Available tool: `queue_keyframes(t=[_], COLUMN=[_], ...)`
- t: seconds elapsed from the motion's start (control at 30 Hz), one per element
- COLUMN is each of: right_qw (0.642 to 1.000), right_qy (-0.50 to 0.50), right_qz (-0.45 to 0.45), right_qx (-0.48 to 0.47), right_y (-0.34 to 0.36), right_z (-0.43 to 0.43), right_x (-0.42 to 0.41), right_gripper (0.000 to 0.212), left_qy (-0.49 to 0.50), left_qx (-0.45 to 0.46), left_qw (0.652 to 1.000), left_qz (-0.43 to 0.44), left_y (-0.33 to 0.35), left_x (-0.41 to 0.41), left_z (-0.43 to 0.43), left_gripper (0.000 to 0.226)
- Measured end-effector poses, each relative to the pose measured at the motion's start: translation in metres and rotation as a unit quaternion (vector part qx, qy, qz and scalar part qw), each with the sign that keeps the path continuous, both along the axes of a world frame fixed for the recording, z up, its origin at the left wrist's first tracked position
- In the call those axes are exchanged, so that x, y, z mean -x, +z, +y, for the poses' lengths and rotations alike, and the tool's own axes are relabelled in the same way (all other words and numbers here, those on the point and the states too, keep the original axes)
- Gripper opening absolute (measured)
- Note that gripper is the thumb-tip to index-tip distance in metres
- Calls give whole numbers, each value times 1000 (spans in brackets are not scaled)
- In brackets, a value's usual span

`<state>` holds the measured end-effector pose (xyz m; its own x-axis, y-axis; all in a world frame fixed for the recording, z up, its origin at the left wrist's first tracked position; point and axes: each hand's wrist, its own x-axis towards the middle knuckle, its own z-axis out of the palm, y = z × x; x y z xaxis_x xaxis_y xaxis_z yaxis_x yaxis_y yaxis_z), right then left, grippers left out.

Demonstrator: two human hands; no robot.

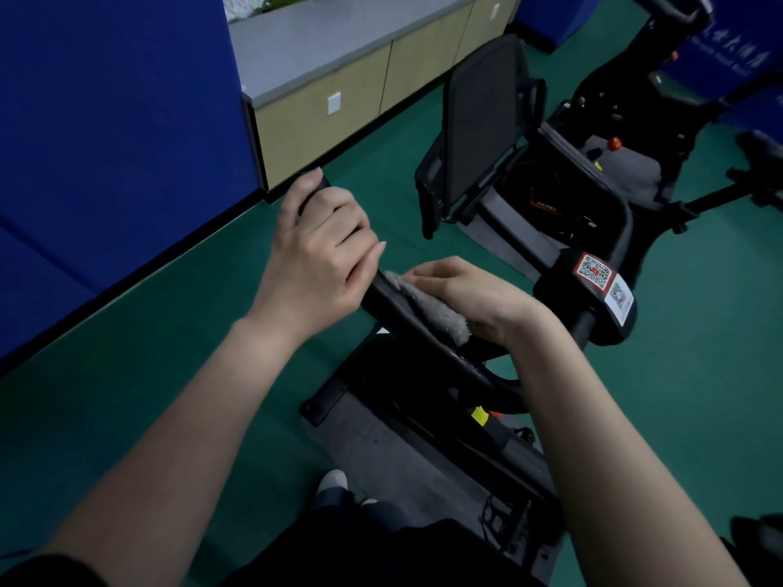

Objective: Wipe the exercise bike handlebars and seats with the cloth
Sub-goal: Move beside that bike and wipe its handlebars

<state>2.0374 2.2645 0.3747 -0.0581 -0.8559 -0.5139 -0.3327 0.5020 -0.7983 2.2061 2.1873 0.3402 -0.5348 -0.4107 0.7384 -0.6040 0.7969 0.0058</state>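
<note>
While your left hand (pixel 322 243) grips the outer end of the handlebar (pixel 402 328), left of centre in the frame, fingers curled fully over it, your right hand (pixel 466 296) holds the grey fluffy cloth (pixel 428 309) down on the same bar near the middle of the frame. The right fingers are bent over the cloth, which lies along the top of the bar between the two hands.

Step in hand, by my judgement: wiping the handlebar of the nearest bike, with the left hand acting as a brace.

- Stretch under the left hand: covered by your grip, so likely not wiped yet.
- Padded centre block with the code stickers (pixel 593 290), right of centre: bare, with the cloth clear of it.
- Seat back (pixel 483 129) of the second bike, upper centre: well apart from the cloth and, I judge, yet to be done.

The next move calls for sliding the cloth along the bar with firm pressure, then shifting the left grip so the end it covers can be reached.

Containers: none open in view. The cabinet (pixel 360 91) in the upper part of the frame has its doors closed, so its contents cannot be told.
</note>
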Motion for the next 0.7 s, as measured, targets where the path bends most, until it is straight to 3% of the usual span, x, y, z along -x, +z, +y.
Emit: queue_keyframes(t=[0.13,0.27,0.37,0.7], right_qw=[997,956,927,882], right_qy=[20,-87,-73,-86], right_qz=[79,232,295,348], right_qx=[2,158,217,304], right_y=[0,-7,-8,-16], right_z=[25,41,60,99], right_x=[16,-15,-21,-17], right_gripper=[25,15,15,22], left_qy=[10,26,34,54], left_qx=[-2,-5,-3,-10], left_qw=[1000,1000,999,999], left_qz=[9,13,8,3], left_y=[-2,-3,-3,-2], left_x=[2,4,4,5], left_z=[1,3,4,8], left_gripper=[29,28,27,29])
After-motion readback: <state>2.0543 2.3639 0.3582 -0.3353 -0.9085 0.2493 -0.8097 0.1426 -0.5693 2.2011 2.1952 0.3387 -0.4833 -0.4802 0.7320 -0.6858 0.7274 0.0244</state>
